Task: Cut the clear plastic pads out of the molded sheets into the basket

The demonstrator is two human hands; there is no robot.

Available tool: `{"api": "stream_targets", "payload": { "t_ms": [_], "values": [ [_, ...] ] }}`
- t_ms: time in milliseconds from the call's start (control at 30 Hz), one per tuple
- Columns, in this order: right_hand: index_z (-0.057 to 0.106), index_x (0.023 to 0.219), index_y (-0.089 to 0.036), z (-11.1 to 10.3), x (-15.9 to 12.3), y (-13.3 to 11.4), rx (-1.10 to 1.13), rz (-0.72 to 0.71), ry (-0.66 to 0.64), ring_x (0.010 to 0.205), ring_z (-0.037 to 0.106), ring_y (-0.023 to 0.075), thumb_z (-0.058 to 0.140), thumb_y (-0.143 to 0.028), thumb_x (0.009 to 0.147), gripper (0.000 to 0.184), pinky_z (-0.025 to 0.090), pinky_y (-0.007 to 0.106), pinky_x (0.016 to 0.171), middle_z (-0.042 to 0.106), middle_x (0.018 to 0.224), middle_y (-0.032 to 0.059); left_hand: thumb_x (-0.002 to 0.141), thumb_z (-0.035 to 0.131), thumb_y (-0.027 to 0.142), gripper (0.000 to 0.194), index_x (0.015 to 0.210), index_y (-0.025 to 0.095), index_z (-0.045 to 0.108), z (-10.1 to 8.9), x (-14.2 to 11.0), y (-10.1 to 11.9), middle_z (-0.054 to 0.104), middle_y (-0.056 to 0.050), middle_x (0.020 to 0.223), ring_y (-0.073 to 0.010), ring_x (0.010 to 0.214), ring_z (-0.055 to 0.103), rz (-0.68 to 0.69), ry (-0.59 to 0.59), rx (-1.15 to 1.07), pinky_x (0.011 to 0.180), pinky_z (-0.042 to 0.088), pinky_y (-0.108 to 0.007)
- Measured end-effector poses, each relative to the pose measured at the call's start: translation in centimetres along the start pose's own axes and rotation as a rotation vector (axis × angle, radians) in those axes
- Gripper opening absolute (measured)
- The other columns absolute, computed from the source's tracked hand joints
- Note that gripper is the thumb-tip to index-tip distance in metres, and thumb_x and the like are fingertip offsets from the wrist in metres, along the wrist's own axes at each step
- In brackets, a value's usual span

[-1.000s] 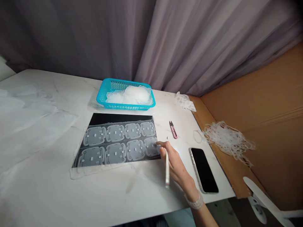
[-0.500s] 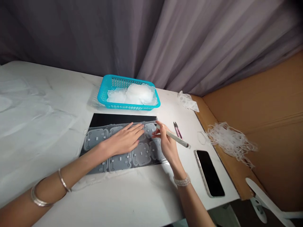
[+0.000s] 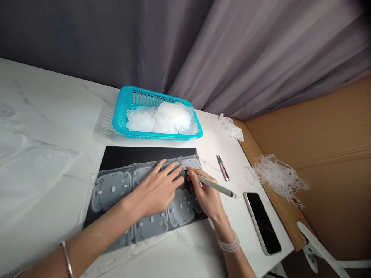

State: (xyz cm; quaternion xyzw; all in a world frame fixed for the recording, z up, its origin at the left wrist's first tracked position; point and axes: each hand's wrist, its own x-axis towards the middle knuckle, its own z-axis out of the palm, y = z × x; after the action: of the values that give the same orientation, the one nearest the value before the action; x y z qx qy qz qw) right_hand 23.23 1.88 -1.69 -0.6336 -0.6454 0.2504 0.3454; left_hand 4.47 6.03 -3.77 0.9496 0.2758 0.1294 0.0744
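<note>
A translucent molded sheet [image 3: 113,189] with rounded rectangular panels lies over a black mat [image 3: 130,154]. My left hand [image 3: 160,189] rests flat on it, fingers spread, pressing near its middle. At the sheet's right part, my right hand [image 3: 207,195] grips a slim pen-shaped tool [image 3: 217,187] with a pale handle. The tool's dark tip points down at a panel, close to my left fingertips. I cannot make out whether the tip touches the sheet.
Behind the mat stands a blue basket [image 3: 120,116] holding white translucent pieces [image 3: 174,117]. Pink thread snips [image 3: 223,168], a phone [image 3: 264,224] and a tangle of clear strips [image 3: 279,179] lie to the right. More translucent sheeting [image 3: 31,166] covers the left side. A cardboard wall [image 3: 319,143] borders the right.
The view has moved closer to the sheet. Both hands sit lower in the picture, and the tool's tip has shifted from the sheet's upper right edge to inside a panel, nearer my left fingers.
</note>
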Motion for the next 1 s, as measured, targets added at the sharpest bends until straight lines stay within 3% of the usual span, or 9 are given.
{"api": "stream_targets", "payload": {
  "t_ms": [367,533,700,867,1000],
  "values": [
    [0.071,0.106,-0.018,0.7,0.9,-0.9,-0.156,-0.117,-0.015,0.093,0.07,0.0224,0.047,-0.026,0.101,0.026,0.054,0.034,0.082,0.074,0.103,0.0104,0.097,0.041,0.024,0.037,0.13,0.015,0.055,-0.3,0.0,-0.1,0.051,-0.016,0.147,-0.0303,0.14,0.041,0.001,0.002,0.007,0.116,0.025,-0.052],
    [0.07,0.102,-0.017,0.2,-0.9,-1.4,-0.209,-0.11,-0.022,0.088,0.069,0.0218,0.046,-0.023,0.101,0.024,0.054,0.035,0.078,0.072,0.097,0.0098,0.097,0.041,0.024,0.034,0.126,0.018,0.057,-0.3,0.0,-0.2,0.049,-0.013,0.149,-0.0298,0.139,0.042,-0.01,0.009,-0.02,0.115,0.028,-0.051],
    [0.067,0.11,-0.019,0.6,-1.9,-0.9,-0.253,-0.214,-0.012,0.1,0.066,0.0221,0.044,-0.02,0.102,0.025,0.054,0.038,0.088,0.069,0.107,0.0111,0.096,0.042,0.022,0.033,0.123,0.017,0.06,-0.1,-0.1,-0.3,0.05,-0.014,0.149,-0.0305,0.139,0.043,0.006,0.009,-0.019,0.114,0.029,-0.052],
    [0.066,0.12,-0.017,1.8,-0.8,0.0,-0.376,-0.225,-0.002,0.093,0.065,0.0231,0.039,-0.021,0.103,0.032,0.057,0.039,0.084,0.066,0.101,0.0125,0.097,0.041,0.024,0.037,0.128,0.015,0.059,0.3,-0.1,-0.4,0.05,-0.014,0.149,-0.0289,0.139,0.043,0.016,0.037,0.003,0.115,0.027,-0.05],
    [0.062,0.128,-0.009,2.3,-0.6,0.1,-0.458,-0.207,0.031,0.112,0.062,0.0264,0.039,-0.019,0.102,0.036,0.053,0.042,0.098,0.061,0.125,0.0207,0.098,0.038,0.025,0.041,0.131,0.01,0.058,0.6,-0.1,-0.5,0.055,-0.014,0.145,-0.0288,0.138,0.044,0.026,0.06,0.026,0.116,0.026,-0.05]
  ]
}}
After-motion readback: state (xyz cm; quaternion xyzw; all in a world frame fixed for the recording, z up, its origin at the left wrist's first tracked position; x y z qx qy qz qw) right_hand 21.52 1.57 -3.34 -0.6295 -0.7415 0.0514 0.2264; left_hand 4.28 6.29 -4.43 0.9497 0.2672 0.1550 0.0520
